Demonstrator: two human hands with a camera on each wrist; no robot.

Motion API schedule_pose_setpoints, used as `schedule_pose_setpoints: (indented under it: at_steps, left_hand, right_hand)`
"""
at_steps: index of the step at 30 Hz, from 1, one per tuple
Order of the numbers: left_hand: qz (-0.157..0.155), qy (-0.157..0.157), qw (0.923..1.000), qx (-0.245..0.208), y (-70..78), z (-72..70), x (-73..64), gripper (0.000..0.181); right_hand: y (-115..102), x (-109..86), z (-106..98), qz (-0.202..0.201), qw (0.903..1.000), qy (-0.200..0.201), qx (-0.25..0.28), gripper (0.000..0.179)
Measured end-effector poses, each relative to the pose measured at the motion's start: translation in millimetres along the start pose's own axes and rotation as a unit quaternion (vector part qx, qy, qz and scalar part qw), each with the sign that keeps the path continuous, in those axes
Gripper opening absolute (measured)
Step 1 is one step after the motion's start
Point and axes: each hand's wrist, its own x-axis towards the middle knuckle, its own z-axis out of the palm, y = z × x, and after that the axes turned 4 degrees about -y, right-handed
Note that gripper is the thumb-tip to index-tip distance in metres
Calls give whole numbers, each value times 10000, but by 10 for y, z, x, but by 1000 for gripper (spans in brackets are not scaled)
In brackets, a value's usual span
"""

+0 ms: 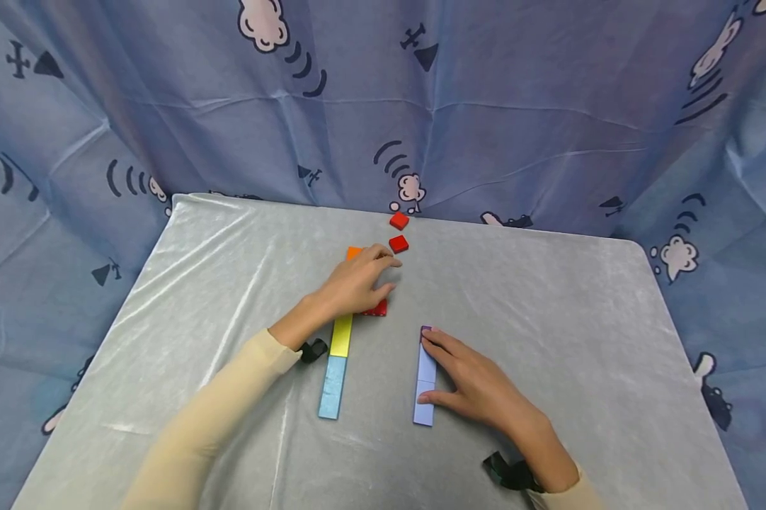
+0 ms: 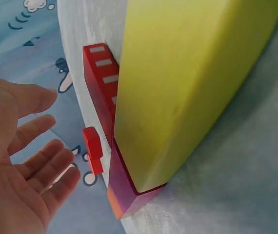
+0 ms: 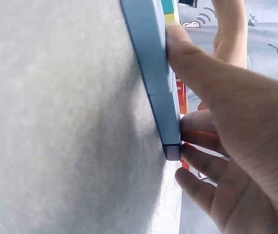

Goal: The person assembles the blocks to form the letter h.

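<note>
My left hand hovers with loosely bent fingers over the left row of blocks, with nothing in its grasp. That row shows an orange block at the far end, then a yellow block and a light blue block; a purple block is hidden by the hand in the head view. Beside the row lies a red block with white marks, partly covered. My right hand rests its thumb and fingertips along a second row, two periwinkle blocks with a dark purple block at the far end.
Two small red blocks lie near the far edge of the grey cloth-covered table. A blue patterned curtain hangs behind and at both sides. A black strap is on the right wrist.
</note>
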Motion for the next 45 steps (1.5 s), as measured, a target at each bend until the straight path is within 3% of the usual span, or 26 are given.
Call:
schedule_pose_setpoints:
  at_steps: [7,15,29,45]
  left_hand:
    - [-62,-112,9999,103,-50,-29,134,42]
    - [47,-291,9994,195,0,-84,298,43]
    - [-96,-621,9970,458,-23,-120,515,46]
    - [-190,-848,9937,701,-50,-99,651,48]
  right_hand:
    - [-15,15,8,-14,10000,-39,29,95]
    - [2,-3,-3,-31,10000,20,-53,96]
    - [-8,-20,-34,-113,9999,29,-58,94]
    - [1,-15,-16,-30,10000,-9,-36,95]
